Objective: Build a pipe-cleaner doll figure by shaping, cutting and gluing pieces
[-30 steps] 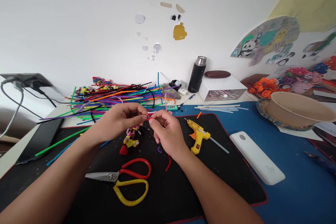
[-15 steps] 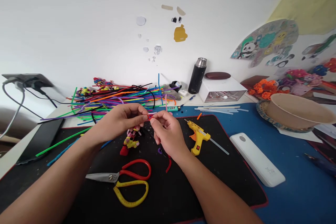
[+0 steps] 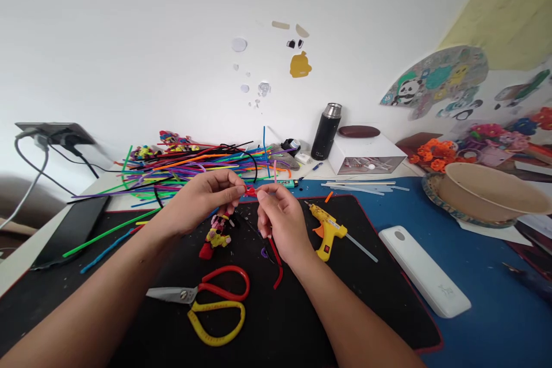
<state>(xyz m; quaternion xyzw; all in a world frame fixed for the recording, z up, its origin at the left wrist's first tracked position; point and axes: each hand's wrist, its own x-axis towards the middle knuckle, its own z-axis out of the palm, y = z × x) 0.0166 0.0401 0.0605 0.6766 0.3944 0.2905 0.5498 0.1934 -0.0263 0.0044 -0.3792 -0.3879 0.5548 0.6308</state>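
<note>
Between my two hands is a small curled red piece, apparently pipe cleaner (image 3: 250, 191). My left hand (image 3: 207, 200) pinches its left end with thumb and forefinger. The right end is in the fingertips of my right hand (image 3: 282, 221), whose other fingers are curled. Below the left hand, a small pipe-cleaner figure (image 3: 217, 236) in red, yellow and pink lies on the black mat (image 3: 345, 310). A loose red pipe cleaner (image 3: 277, 271) lies under my right wrist. Scissors (image 3: 202, 302) with one red and one yellow handle rest nearest me, blades pointing left.
A yellow glue gun (image 3: 328, 233) with a glue stick lies right of my hand. A white power bank (image 3: 425, 273) sits farther right. Behind are heaped pipe cleaners (image 3: 194, 164), a black thermos (image 3: 326, 133), a white box (image 3: 366, 155) and a beige bowl (image 3: 487, 192).
My hands have drawn slightly apart, and more of the red piece shows between the fingertips. The whole view has shifted a little; the things on the mat stay in place.
</note>
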